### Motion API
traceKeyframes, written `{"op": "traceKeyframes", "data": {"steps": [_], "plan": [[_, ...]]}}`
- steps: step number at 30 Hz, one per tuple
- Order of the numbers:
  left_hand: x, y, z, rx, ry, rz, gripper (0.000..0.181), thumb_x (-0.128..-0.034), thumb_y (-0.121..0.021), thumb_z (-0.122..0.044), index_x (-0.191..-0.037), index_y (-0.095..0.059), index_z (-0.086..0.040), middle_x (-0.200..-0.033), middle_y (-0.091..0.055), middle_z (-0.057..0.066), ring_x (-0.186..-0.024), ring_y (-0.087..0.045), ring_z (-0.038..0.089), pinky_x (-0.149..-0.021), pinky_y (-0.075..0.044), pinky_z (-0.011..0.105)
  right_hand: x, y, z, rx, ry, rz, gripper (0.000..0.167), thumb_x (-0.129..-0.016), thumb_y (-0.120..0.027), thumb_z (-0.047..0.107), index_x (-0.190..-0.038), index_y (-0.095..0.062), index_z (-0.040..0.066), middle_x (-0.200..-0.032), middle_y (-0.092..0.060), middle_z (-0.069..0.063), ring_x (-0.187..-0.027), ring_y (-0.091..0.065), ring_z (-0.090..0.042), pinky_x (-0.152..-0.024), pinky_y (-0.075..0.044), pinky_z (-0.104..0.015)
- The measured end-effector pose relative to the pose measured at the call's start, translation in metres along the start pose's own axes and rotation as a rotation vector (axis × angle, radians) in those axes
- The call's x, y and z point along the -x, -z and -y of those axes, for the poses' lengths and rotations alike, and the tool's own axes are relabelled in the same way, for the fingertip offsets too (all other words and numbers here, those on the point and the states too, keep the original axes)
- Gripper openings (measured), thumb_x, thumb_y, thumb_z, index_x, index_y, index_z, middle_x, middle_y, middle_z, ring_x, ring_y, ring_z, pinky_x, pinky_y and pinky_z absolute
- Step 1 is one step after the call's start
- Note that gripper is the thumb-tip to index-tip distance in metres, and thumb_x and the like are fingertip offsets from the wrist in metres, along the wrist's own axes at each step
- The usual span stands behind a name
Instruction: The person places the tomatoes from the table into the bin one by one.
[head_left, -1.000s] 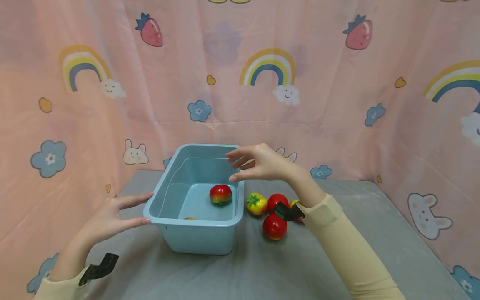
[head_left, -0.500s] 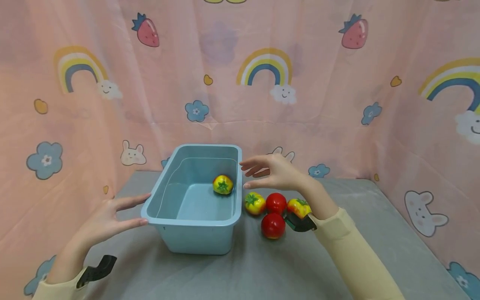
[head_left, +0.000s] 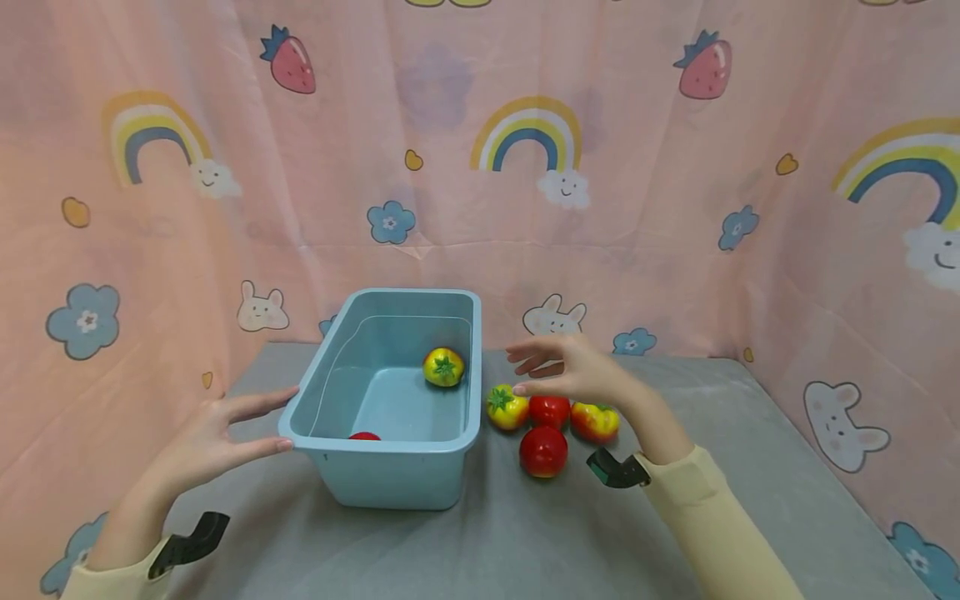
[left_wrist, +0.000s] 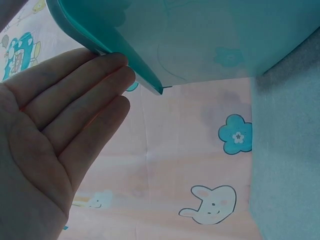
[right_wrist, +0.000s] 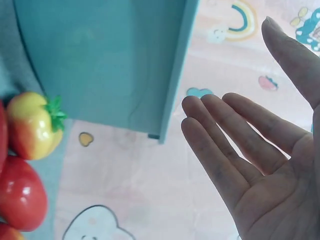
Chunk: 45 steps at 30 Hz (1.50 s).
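A blue plastic bin [head_left: 390,475] stands on the table, left of centre. My left hand [head_left: 206,442] touches its left rim with straight fingers and thumb; in the left wrist view the fingers [left_wrist: 95,92] lie flat against the rim. Inside the bin are a yellow-and-red toy fruit [head_left: 443,367] with a green leafy top and a red one [head_left: 365,436] mostly hidden by the near wall. My right hand [head_left: 573,367] hovers with relaxed fingers, holding nothing, above the fruits right of the bin: a yellow one [head_left: 507,407], two red ones [head_left: 543,452] and a red-yellow one [head_left: 595,422].
A grey cloth covers the table [head_left: 705,433]. Behind and beside it hangs a pink printed curtain [head_left: 480,258]. Black straps [head_left: 618,468] sit on both wrists. In the right wrist view, the bin's side [right_wrist: 105,60] rises beside the fruits.
My right hand has moved right and down, from over the bin's right rim to above the loose fruits. The fruits in the bin have rolled and turned. My left hand stays at the rim.
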<state>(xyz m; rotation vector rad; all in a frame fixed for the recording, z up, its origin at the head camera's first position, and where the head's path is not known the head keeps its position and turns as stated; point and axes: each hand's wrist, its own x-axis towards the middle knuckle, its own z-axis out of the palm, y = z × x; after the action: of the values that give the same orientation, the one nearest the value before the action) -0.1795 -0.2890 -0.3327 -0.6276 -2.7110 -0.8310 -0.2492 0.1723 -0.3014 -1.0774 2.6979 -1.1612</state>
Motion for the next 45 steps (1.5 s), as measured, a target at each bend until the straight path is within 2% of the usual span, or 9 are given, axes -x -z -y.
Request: {"op": "traceKeyframes", "data": {"steps": [5,10,14,16,21,23,31,40,45], "plan": [[0.0,0.001,-0.001,-0.014,0.011,0.001,0.058,-0.0779,-0.078,-0.035,-0.132,-0.057,-0.03,-0.127,-0.062,-0.005,-0.112,-0.053,-0.005,-0.087,-0.048,0.029,0.007,-0.004,-0.012,-0.024,-0.04,-0.009,0.05,-0.081,-0.076,0.032,-0.126,-0.06,0.015,-0.121,-0.065,-0.004,-0.104,-0.066,-0.017,-0.084,-0.055,-0.036],[0.001,0.001,-0.003,-0.015,0.023,0.005,0.059,-0.0782,-0.077,-0.036,-0.133,-0.056,-0.028,-0.127,-0.062,-0.004,-0.114,-0.056,0.004,-0.087,-0.049,0.044,0.014,-0.007,-0.02,-0.028,-0.034,-0.028,0.049,-0.081,-0.076,0.03,-0.125,-0.061,0.014,-0.119,-0.066,-0.005,-0.102,-0.066,-0.02,-0.082,-0.056,-0.033],[0.0,0.0,-0.003,-0.01,0.022,0.005,0.059,-0.0783,-0.077,-0.035,-0.133,-0.056,-0.028,-0.127,-0.062,-0.003,-0.114,-0.057,0.006,-0.087,-0.049,0.046,0.02,-0.01,-0.026,-0.023,-0.075,-0.036,0.051,-0.08,-0.076,0.032,-0.125,-0.06,0.015,-0.121,-0.065,-0.007,-0.102,-0.066,-0.023,-0.082,-0.055,-0.031],[0.001,0.0,-0.003,0.003,0.02,0.005,0.059,-0.0785,-0.077,-0.035,-0.133,-0.057,-0.026,-0.128,-0.062,-0.001,-0.115,-0.058,0.012,-0.087,-0.05,0.049,0.023,-0.012,-0.031,-0.022,-0.09,-0.035,0.051,-0.081,-0.075,0.032,-0.126,-0.06,0.014,-0.121,-0.065,-0.009,-0.103,-0.065,-0.024,-0.082,-0.055,-0.032],[0.002,0.0,-0.002,0.009,0.024,-0.001,0.059,-0.0785,-0.077,-0.034,-0.133,-0.057,-0.026,-0.128,-0.062,-0.001,-0.114,-0.057,0.008,-0.087,-0.05,0.053,0.03,-0.017,-0.042,-0.018,-0.124,-0.039,0.05,-0.082,-0.074,0.034,-0.126,-0.059,0.014,-0.121,-0.065,-0.008,-0.105,-0.064,-0.025,-0.081,-0.056,-0.029],[0.002,-0.001,-0.002,0.008,0.026,-0.003,0.058,-0.0784,-0.077,-0.035,-0.133,-0.057,-0.027,-0.128,-0.062,-0.002,-0.113,-0.055,0.0,-0.087,-0.05,0.052,0.033,-0.02,-0.046,-0.014,-0.14,-0.042,0.051,-0.081,-0.074,0.036,-0.126,-0.06,0.015,-0.122,-0.064,-0.007,-0.105,-0.064,-0.025,-0.08,-0.055,-0.028],[0.002,-0.001,-0.001,0.035,0.029,-0.005,0.058,-0.0788,-0.077,-0.034,-0.133,-0.057,-0.025,-0.128,-0.062,0.0,-0.114,-0.055,0.002,-0.087,-0.048,0.057,0.042,-0.028,-0.06,-0.005,-0.162,-0.057,0.052,-0.082,-0.073,0.035,-0.126,-0.06,0.011,-0.121,-0.065,-0.009,-0.103,-0.064,-0.024,-0.082,-0.055,-0.034],[0.002,-0.002,-0.002,0.048,0.042,0.008,0.059,-0.0791,-0.076,-0.035,-0.134,-0.056,-0.027,-0.13,-0.061,0.001,-0.116,-0.058,0.026,-0.087,-0.047,0.059,0.052,-0.033,-0.072,-0.003,-0.196,-0.043,0.052,-0.083,-0.072,0.038,-0.124,-0.061,0.01,-0.12,-0.065,-0.008,-0.104,-0.064,-0.025,-0.083,-0.055,-0.032],[0.002,-0.002,-0.001,0.048,0.039,0.004,0.059,-0.0788,-0.077,-0.035,-0.133,-0.056,-0.028,-0.13,-0.061,-0.001,-0.116,-0.055,0.005,-0.087,-0.047,0.058,0.058,-0.036,-0.08,-0.011,-0.216,-0.039,0.053,-0.082,-0.072,0.038,-0.124,-0.061,0.009,-0.121,-0.064,-0.008,-0.104,-0.064,-0.026,-0.08,-0.055,-0.028]]}}
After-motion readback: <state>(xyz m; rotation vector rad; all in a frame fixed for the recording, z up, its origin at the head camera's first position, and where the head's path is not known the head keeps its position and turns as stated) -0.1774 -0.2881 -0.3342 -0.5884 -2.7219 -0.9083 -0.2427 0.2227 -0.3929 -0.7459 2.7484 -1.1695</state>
